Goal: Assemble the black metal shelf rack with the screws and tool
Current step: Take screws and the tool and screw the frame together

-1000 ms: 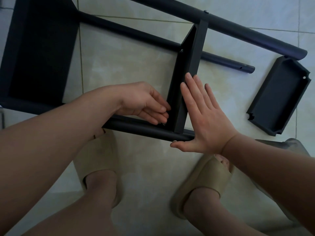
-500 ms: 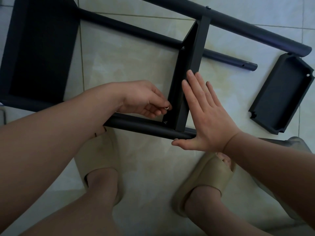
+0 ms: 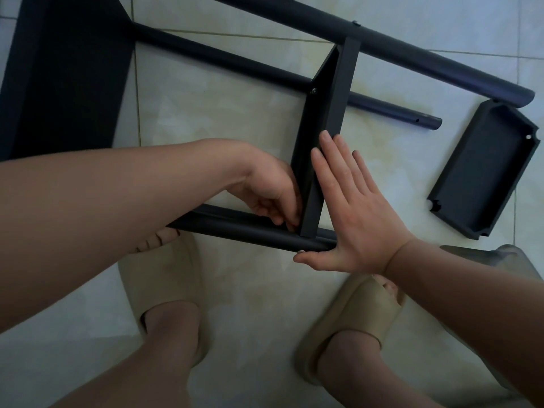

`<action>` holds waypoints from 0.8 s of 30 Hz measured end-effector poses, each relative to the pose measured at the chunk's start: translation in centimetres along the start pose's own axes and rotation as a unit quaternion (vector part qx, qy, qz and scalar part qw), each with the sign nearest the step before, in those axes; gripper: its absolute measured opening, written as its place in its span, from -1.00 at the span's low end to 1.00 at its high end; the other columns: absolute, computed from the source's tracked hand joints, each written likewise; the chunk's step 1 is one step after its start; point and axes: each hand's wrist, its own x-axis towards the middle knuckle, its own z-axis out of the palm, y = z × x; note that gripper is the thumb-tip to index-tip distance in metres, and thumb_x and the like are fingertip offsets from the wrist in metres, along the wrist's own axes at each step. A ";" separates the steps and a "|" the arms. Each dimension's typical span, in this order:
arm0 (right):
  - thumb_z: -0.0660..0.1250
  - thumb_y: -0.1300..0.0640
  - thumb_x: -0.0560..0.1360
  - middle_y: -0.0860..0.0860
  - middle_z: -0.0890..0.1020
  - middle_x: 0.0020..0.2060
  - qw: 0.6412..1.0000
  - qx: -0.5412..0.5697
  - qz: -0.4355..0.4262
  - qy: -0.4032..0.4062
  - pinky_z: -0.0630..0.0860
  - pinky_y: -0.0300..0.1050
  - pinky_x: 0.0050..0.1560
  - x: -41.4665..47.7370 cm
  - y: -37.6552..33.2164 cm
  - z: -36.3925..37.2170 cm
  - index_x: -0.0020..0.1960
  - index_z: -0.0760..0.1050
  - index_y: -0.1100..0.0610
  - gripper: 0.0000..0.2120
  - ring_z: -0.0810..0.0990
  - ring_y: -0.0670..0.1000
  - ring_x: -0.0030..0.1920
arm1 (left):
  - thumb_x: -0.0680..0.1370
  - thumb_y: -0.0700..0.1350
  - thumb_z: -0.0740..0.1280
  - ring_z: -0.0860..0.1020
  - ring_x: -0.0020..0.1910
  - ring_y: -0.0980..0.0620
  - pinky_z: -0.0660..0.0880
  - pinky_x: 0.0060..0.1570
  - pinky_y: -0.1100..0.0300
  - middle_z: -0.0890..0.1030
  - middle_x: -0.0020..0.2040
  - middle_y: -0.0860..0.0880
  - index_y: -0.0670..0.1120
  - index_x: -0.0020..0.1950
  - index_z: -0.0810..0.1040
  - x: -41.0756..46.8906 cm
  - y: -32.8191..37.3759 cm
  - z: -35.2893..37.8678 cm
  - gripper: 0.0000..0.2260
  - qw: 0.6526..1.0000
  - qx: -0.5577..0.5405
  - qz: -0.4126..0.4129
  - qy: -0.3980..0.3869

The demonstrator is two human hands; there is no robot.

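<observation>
pale glossy floor tiles (image 3: 229,122), thin grout lines (image 3: 137,98) (slightly yellowed), dim, cool light

The room is dim, with a cool grey-blue cast over everything. The light is soft and spread out. The pale floor tiles (image 3: 235,119) look brightest toward the top right corner and grey off toward the bottom left. A faint sheen runs along the upper tube (image 3: 412,57). The black shelf panel (image 3: 67,78) at the top left reads as a flat dark mass with little detail. Shadows under the left forearm (image 3: 103,207) are weak and fuzzy-edged. The wide lens bows straight lines near the edges, and the bottom corners look soft.
</observation>
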 end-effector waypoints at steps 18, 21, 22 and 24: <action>0.25 -0.54 0.38 0.26 -0.06 0.63 1.000 0.001 0.001 -0.004 0.06 0.35 0.57 0.0 -0.1 -0.2 0.63 -0.04 0.34 0.22 -0.13 0.24 0.64 | 0.48 -0.25 0.45 0.49 -0.36 0.14 0.38 -0.36 0.35 0.67 -0.28 0.00 -0.07 -0.31 0.69 -0.2 0.2 0.1 -0.82 1.000 0.006 0.004 0.002; 0.25 -0.54 0.38 0.26 -0.07 0.63 1.000 0.002 0.001 -0.007 0.05 0.34 0.57 0.0 -0.1 -0.2 0.63 -0.05 0.34 0.22 -0.13 0.25 0.64 | 0.48 -0.25 0.45 0.48 -0.36 0.13 0.37 -0.33 0.33 0.68 -0.25 -0.03 -0.09 -0.26 0.69 -0.1 0.2 0.2 -0.87 1.000 -0.003 -0.006 -0.003; 0.25 -0.54 0.38 0.26 -0.07 0.63 1.000 0.001 0.001 -0.008 0.05 0.34 0.57 0.0 -0.1 -0.2 0.63 -0.05 0.34 0.22 -0.13 0.25 0.64 | 0.48 -0.25 0.45 0.46 -0.36 0.12 0.36 -0.33 0.32 0.68 -0.24 -0.03 -0.10 -0.24 0.68 -0.1 0.2 0.2 -0.89 1.000 -0.006 -0.009 -0.005; 0.25 -0.54 0.38 0.26 -0.07 0.63 1.000 0.001 0.001 -0.008 0.05 0.35 0.57 0.0 -0.1 -0.2 0.63 -0.05 0.34 0.22 -0.13 0.25 0.64 | 0.48 -0.25 0.44 0.44 -0.37 0.12 0.34 -0.34 0.31 0.68 -0.23 -0.05 -0.11 -0.24 0.68 0.0 0.2 0.1 -0.88 1.000 -0.013 -0.015 -0.011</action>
